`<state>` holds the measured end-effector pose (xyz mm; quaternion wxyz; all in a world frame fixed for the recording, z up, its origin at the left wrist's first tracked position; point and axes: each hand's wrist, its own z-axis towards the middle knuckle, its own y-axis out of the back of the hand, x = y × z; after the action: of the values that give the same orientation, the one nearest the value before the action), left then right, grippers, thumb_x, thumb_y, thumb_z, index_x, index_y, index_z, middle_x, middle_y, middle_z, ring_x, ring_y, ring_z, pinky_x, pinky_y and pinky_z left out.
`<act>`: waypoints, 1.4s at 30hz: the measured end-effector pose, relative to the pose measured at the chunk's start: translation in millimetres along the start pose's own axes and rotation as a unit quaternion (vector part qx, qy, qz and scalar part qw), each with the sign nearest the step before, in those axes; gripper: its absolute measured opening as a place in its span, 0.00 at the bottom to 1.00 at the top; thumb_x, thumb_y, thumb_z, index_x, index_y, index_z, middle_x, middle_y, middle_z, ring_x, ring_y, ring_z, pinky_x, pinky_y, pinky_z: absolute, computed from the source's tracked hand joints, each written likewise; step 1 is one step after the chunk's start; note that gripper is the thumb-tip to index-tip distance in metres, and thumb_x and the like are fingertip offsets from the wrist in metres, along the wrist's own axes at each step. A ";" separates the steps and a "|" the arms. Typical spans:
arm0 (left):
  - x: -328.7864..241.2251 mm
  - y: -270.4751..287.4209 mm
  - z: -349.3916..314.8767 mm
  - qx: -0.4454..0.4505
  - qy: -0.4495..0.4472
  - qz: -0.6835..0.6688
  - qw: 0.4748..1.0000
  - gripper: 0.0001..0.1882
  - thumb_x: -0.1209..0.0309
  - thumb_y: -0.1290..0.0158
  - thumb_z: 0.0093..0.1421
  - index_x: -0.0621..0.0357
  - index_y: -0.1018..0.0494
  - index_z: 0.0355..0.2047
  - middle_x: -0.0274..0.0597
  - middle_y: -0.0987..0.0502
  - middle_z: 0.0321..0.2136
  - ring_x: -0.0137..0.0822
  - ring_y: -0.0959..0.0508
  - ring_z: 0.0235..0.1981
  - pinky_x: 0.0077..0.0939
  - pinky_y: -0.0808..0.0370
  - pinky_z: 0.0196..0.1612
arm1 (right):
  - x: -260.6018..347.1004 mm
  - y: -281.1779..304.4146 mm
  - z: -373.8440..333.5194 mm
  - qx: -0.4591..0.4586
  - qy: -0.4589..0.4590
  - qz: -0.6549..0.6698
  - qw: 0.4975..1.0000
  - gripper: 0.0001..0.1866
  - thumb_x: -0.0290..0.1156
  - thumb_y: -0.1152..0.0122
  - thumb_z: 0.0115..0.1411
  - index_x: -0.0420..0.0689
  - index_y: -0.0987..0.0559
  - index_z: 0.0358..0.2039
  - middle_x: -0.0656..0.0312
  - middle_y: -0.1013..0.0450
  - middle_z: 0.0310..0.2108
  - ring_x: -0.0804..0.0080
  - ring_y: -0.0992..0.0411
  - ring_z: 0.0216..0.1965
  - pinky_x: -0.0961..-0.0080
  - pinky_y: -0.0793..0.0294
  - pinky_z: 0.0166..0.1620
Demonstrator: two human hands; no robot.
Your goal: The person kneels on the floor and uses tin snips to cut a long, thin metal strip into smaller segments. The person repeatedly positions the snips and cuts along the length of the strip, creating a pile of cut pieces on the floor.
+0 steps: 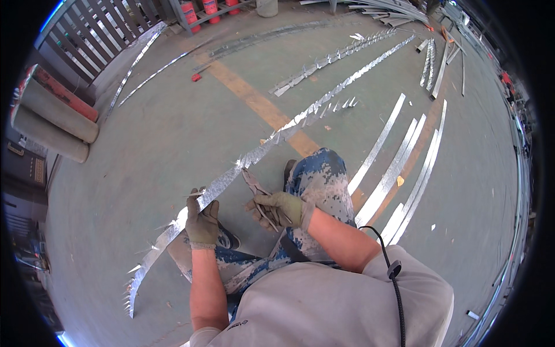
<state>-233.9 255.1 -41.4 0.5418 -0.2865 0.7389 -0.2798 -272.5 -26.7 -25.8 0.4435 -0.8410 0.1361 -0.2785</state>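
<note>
A long, shiny sheet-metal strip runs slantwise from the near left to the far right, with pointed tabs bent up along parts of its edge. My left hand, in a grey-green work glove, grips the strip on its near side, fingers around the edge. In my gloved right hand is a pair of metal pliers, handles in the palm. The jaw tips are at the strip's lower edge, right of my left hand; whether they bite the metal I cannot tell.
Several flat metal strips lie on the green floor to my right. A toothed strip lies farther ahead. Large cylinders stand at the left, near a slatted railing. Metal profiles are piled at the back.
</note>
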 end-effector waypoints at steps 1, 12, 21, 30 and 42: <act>-0.1 -0.6 -0.7 -0.002 -0.001 0.005 1.000 0.24 0.54 0.48 0.73 0.49 0.31 0.64 0.37 0.24 0.59 0.37 0.20 0.54 0.37 0.19 0.54 | 0.1 -1.4 -0.1 0.009 0.002 0.001 1.000 0.20 0.45 0.53 0.77 0.43 0.22 0.53 0.61 0.20 0.36 0.67 0.20 0.32 0.66 0.21 0.32; -0.5 0.9 1.0 0.013 -0.009 0.005 1.000 0.24 0.56 0.49 0.73 0.52 0.31 0.64 0.40 0.24 0.60 0.38 0.19 0.54 0.35 0.19 0.56 | -4.6 -3.8 5.1 0.021 0.011 0.010 1.000 0.19 0.43 0.52 0.76 0.42 0.25 0.56 0.60 0.19 0.39 0.63 0.20 0.34 0.61 0.21 0.35; 0.1 2.4 4.0 0.002 -0.007 -0.007 1.000 0.24 0.59 0.48 0.72 0.53 0.31 0.64 0.40 0.25 0.61 0.38 0.19 0.55 0.36 0.18 0.56 | -4.8 -13.6 1.0 0.005 0.050 -0.018 0.999 0.19 0.41 0.47 0.75 0.41 0.24 0.56 0.56 0.19 0.39 0.64 0.18 0.36 0.63 0.17 0.37; -4.3 0.7 4.8 0.039 -0.004 -0.002 0.999 0.25 0.60 0.46 0.71 0.56 0.31 0.64 0.43 0.24 0.60 0.39 0.20 0.57 0.38 0.18 0.58 | -6.6 -11.6 5.2 -0.004 0.045 -0.015 0.999 0.19 0.41 0.41 0.72 0.40 0.21 0.54 0.52 0.18 0.40 0.62 0.17 0.35 0.63 0.17 0.35; -6.5 -1.1 5.2 0.021 0.001 -0.017 1.000 0.26 0.54 0.49 0.73 0.60 0.28 0.62 0.47 0.23 0.59 0.42 0.20 0.58 0.42 0.17 0.57 | -7.1 -15.5 5.6 -0.018 0.064 -0.026 0.997 0.17 0.37 0.39 0.70 0.39 0.21 0.53 0.49 0.18 0.41 0.58 0.18 0.36 0.61 0.17 0.37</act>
<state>-227.2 258.6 -37.8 0.5424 -0.2872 0.7285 -0.3044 -275.2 -10.6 -18.0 0.4115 -0.8323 0.1476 -0.3409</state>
